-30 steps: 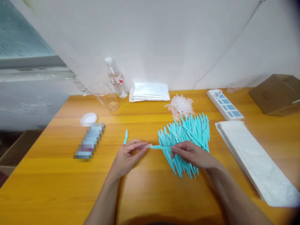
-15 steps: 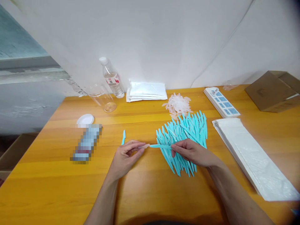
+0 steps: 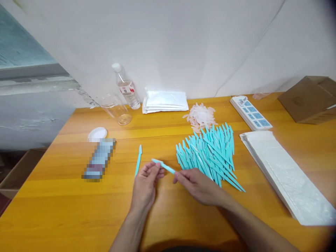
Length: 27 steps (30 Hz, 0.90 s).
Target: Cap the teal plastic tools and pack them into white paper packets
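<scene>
A turquoise eyebrow razor (image 3: 168,168) is held slantwise between both hands over the table. My left hand (image 3: 147,183) pinches it near the blade end, thumb on top; the translucent cap there is hard to make out. Farther down, my right hand (image 3: 195,184) grips the handle between thumb and fingers. Another razor (image 3: 138,159) lies alone just beyond my left hand. The big pile of turquoise razors (image 3: 206,150) spreads out behind my right hand, which hides part of it. Small translucent caps (image 3: 201,114) are heaped beyond that pile.
White packets (image 3: 166,101) lie by the wall beside a water bottle (image 3: 128,89) and a clear jar (image 3: 115,108). A white lid (image 3: 97,133) and a blurred-out item (image 3: 99,159) are at left. At right are a power strip (image 3: 251,113), a long white bag (image 3: 286,175) and a cardboard box (image 3: 307,99).
The razor has gone from level to tilted, its blade end moved left into my left fingers, where the cap was held. Both hands shifted, and some razors in the pile lie differently.
</scene>
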Available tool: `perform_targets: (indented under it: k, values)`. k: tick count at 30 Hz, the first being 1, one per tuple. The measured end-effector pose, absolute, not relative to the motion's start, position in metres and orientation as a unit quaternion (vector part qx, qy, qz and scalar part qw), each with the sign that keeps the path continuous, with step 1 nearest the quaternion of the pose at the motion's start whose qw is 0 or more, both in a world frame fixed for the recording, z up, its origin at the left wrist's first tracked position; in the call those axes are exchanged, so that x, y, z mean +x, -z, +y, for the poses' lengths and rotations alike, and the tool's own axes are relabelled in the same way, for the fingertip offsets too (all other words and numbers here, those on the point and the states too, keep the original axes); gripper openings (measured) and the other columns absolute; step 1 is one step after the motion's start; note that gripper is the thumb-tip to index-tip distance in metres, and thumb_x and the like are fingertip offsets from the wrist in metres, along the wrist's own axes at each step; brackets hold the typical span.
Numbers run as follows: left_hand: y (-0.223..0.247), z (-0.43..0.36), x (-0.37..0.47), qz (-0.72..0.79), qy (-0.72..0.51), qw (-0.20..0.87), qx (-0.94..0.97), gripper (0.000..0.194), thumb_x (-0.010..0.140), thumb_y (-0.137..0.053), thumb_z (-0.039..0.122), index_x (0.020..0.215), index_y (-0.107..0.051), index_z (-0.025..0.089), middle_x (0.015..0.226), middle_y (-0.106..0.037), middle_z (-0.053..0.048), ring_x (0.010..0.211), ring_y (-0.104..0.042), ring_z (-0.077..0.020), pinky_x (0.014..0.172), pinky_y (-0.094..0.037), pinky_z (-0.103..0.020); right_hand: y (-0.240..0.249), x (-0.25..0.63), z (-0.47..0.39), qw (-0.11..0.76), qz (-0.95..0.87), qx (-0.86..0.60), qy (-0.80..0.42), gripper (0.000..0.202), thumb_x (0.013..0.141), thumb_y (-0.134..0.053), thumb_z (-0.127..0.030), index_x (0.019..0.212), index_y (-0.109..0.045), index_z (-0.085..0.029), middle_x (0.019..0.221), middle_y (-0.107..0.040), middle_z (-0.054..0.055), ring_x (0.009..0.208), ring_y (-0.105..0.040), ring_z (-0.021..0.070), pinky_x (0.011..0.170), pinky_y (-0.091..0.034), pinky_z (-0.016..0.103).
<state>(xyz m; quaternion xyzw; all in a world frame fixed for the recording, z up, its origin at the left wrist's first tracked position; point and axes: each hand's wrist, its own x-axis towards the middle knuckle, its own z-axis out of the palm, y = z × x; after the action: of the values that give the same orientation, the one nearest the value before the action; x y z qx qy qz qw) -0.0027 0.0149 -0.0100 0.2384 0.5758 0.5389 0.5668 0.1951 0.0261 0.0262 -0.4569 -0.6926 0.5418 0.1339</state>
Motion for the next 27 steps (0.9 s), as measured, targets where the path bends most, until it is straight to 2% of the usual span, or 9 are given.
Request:
perform_targets:
  k: [3, 6, 10, 13, 16, 19, 21, 24, 27]
  values:
    - [0.008, 0.032, -0.033, 0.661, -0.467, 0.462, 0.362, 0.038, 0.074, -0.077, 0.044, 0.099, -0.071, 0.015, 0.083, -0.074, -0.005, 0.066, -0.065, -0.0138, 0.06, -0.049, -0.024, -0.029, 0.183, 0.009, 0.104, -0.753, -0.429, -0.488, 0.049, 0.102, -0.035, -0.048, 0.079, -0.068, -0.018, 0.063, -0.057, -0.002, 0.057, -0.046, 0.0108, 0.057, -0.027, 0.025]
    - [0.005, 0.051, -0.055, 0.725, -0.318, 0.31, 0.526, 0.033, 0.081, -0.069, 0.046, 0.097, -0.076, 0.018, 0.084, -0.076, -0.006, 0.072, -0.067, -0.0203, 0.068, -0.048, -0.03, -0.033, 0.181, 0.0, 0.093, -0.783, -0.44, -0.43, 0.041, 0.099, -0.043, -0.046, 0.089, -0.072, -0.02, 0.074, -0.069, 0.001, 0.065, -0.056, 0.0134, 0.061, -0.03, 0.026]
    - [0.008, 0.049, -0.056, 0.742, -0.253, 0.102, 0.613, 0.027, 0.088, -0.06, 0.042, 0.094, -0.076, 0.021, 0.081, -0.074, -0.005, 0.067, -0.064, -0.0197, 0.067, -0.043, -0.03, -0.032, 0.185, 0.0, 0.074, -0.797, -0.454, -0.391, 0.037, 0.098, -0.045, -0.044, 0.09, -0.073, -0.02, 0.083, -0.075, 0.005, 0.075, -0.065, 0.0174, 0.065, -0.033, 0.027]
    - [0.017, 0.032, -0.054, 0.723, -0.25, 0.009, 0.644, 0.024, 0.09, -0.059, 0.039, 0.098, -0.075, 0.022, 0.088, -0.07, -0.006, 0.075, -0.062, -0.0199, 0.069, -0.042, -0.029, -0.029, 0.187, 0.001, 0.064, -0.806, -0.467, -0.358, 0.039, 0.099, -0.043, -0.043, 0.086, -0.072, -0.02, 0.082, -0.075, 0.006, 0.078, -0.067, 0.0192, 0.066, -0.033, 0.028]
    - [0.023, 0.022, -0.057, 0.705, -0.239, -0.011, 0.667, 0.021, 0.091, -0.058, 0.035, 0.096, -0.074, 0.022, 0.092, -0.068, -0.008, 0.084, -0.062, -0.0214, 0.073, -0.042, -0.03, -0.029, 0.189, 0.0, 0.058, -0.815, -0.472, -0.33, 0.04, 0.1, -0.042, -0.042, 0.085, -0.07, -0.02, 0.08, -0.075, 0.006, 0.076, -0.068, 0.0195, 0.065, -0.033, 0.029]
    - [0.02, 0.023, -0.047, 0.7, -0.266, -0.011, 0.663, 0.02, 0.092, -0.059, 0.035, 0.095, -0.073, 0.021, 0.09, -0.067, -0.008, 0.085, -0.061, -0.022, 0.079, -0.043, -0.032, -0.03, 0.192, -0.001, 0.055, -0.822, -0.474, -0.312, 0.037, 0.1, -0.042, -0.042, 0.087, -0.07, -0.02, 0.081, -0.074, 0.006, 0.078, -0.069, 0.0205, 0.065, -0.035, 0.029]
    - [0.015, 0.029, -0.027, 0.682, -0.283, 0.044, 0.673, 0.021, 0.091, -0.06, 0.038, 0.094, -0.072, 0.021, 0.087, -0.068, -0.006, 0.082, -0.062, -0.0202, 0.079, -0.045, -0.032, -0.03, 0.196, 0.0, 0.044, -0.821, -0.485, -0.298, 0.036, 0.1, -0.042, -0.04, 0.088, -0.069, -0.02, 0.083, -0.075, 0.006, 0.08, -0.07, 0.0221, 0.066, -0.036, 0.029]
    - [0.009, 0.038, 0.013, 0.654, -0.245, 0.156, 0.699, 0.025, 0.088, -0.063, 0.044, 0.095, -0.071, 0.022, 0.084, -0.068, -0.003, 0.074, -0.062, -0.0178, 0.069, -0.046, -0.03, -0.03, 0.203, 0.006, 0.01, -0.81, -0.527, -0.256, 0.03, 0.098, -0.046, -0.037, 0.088, -0.069, -0.019, 0.086, -0.075, 0.008, 0.082, -0.071, 0.0251, 0.064, -0.037, 0.03]
    - [0.011, 0.043, 0.038, 0.636, -0.199, 0.169, 0.726, 0.027, 0.087, -0.065, 0.041, 0.107, -0.07, 0.024, 0.091, -0.067, -0.004, 0.079, -0.062, -0.0193, 0.067, -0.044, -0.03, -0.028, 0.206, 0.012, -0.017, -0.796, -0.565, -0.216, 0.024, 0.095, -0.051, -0.035, 0.092, -0.068, -0.019, 0.088, -0.076, 0.008, 0.081, -0.072, 0.0272, 0.06, -0.037, 0.03]
